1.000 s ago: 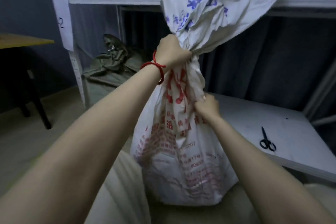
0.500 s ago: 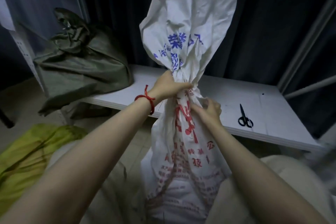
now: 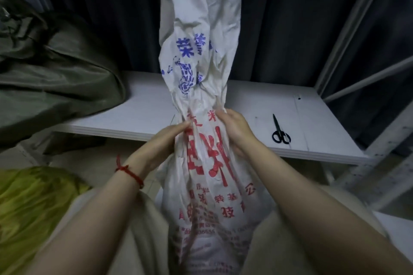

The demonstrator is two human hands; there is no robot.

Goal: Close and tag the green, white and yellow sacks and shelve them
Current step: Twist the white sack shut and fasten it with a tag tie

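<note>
Three sacks: white woven-plastic sack [image 3: 201, 185] printed in red and blue, centre; olive-green fabric sack [image 3: 55, 78], lying on the left end of the shelf; yellow-green sack [image 3: 26, 207], low at the left.
Location of white sack: between the person's knees in pale trousers [image 3: 279, 241], just in front of the white shelf board [image 3: 145, 114]; its foot is hidden.
Axis: long axis upright, filled base down, loose mouth end pointing straight up and cut by the top of the view; gathered neck at mid-height.
Left hand [image 3: 163, 143]: fingers nearly straight, laid against the left side of the neck and pressing the fabric; red string bracelet [image 3: 131, 173] on the wrist.
Right hand [image 3: 237, 131]: fingers curled into the gathered fabric on the right side of the neck, gripping it.
Change over half a second: left hand was fisted round the neck, above the right hand; it now sits lower, level with the right, unclenched. The neck is less tightly bunched.
Edges: the board's front edge runs just behind both hands; black-handled scissors [image 3: 280, 131] lie near that edge, right of the right hand and apart from it.
Room: board surface shows between the green sack and the scissors, behind the sack's top; a white metal upright [image 3: 348, 35] bounds the right end; a dark curtain [image 3: 290, 29] hangs behind.
</note>
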